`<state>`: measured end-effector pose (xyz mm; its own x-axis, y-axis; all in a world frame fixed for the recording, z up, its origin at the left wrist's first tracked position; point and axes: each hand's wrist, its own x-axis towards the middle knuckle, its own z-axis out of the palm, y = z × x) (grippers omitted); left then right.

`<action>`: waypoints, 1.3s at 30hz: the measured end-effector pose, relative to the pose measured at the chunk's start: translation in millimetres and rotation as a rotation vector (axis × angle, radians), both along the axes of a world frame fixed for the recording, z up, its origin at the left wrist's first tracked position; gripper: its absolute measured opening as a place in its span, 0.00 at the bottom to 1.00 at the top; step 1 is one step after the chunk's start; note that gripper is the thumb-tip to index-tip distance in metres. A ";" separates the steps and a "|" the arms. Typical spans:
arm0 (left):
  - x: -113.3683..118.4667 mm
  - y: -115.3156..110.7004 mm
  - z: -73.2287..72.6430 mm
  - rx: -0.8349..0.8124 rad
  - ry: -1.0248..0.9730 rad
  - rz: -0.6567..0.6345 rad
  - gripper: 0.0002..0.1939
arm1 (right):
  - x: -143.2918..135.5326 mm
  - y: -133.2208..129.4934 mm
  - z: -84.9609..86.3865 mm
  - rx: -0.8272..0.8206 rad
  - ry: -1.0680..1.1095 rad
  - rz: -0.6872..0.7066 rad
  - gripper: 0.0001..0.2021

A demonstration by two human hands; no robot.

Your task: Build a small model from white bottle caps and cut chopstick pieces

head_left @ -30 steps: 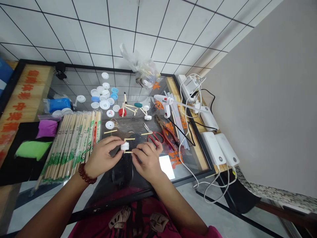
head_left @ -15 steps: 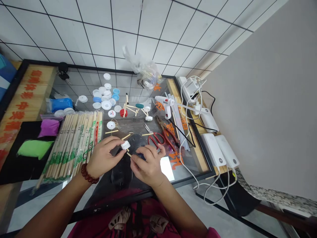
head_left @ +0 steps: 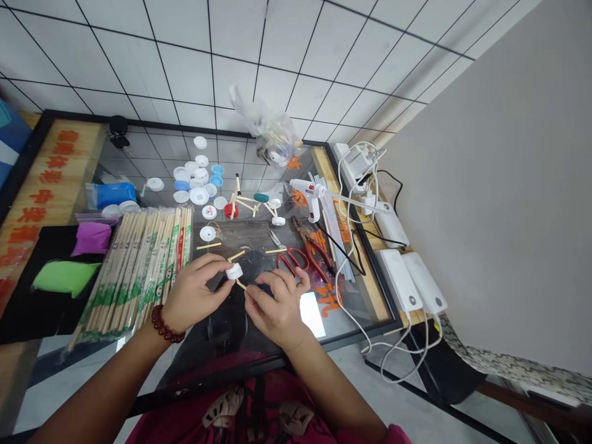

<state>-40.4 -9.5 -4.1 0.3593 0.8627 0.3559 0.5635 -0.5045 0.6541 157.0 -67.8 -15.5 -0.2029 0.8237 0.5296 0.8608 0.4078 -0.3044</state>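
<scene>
My left hand (head_left: 197,295), a beaded bracelet at its wrist, pinches a white bottle cap piece (head_left: 235,271) between thumb and forefinger. Thin pale stick pieces meet at that cap; one (head_left: 241,285) runs down to the right. The fingertips of my right hand (head_left: 277,305) are closed on this stick's far end. Short stick pieces lie beyond the hands, one (head_left: 209,246) at the left and another (head_left: 276,251) near the red-handled scissors (head_left: 292,259). Farther back stands a small stick model (head_left: 252,203) with a red cap, white caps and a green part.
Loose white and blue caps (head_left: 198,196) lie behind the hands. Wrapped chopsticks (head_left: 139,265) and coloured clay packs (head_left: 67,277) are at the left. Pliers (head_left: 314,250), a glue gun (head_left: 311,194), glue sticks (head_left: 340,228) and white cables lie right. A plastic bag (head_left: 275,139) is at the back.
My right hand has shifted very slightly right and more of the stick between the hands now shows. The left hand and the cap have stayed nearly still.
</scene>
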 end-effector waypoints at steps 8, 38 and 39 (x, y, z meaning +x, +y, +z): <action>-0.2 0.0 0.0 0.003 0.001 -0.011 0.09 | 5.0 5.5 2.3 -0.145 0.130 -0.013 0.02; -0.1 1.8 -2.1 0.044 0.032 -0.060 0.10 | 7.7 11.2 -6.1 -0.262 0.276 0.011 0.01; -0.2 1.8 -2.6 0.042 0.036 -0.064 0.10 | 7.7 11.3 -6.3 -0.270 0.272 0.013 0.01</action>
<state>-40.6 -7.7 -6.7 0.4264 0.8222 0.3772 0.5522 -0.5668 0.6114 164.7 -56.5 -21.8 -0.0964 0.9393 0.3294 0.7290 0.2919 -0.6192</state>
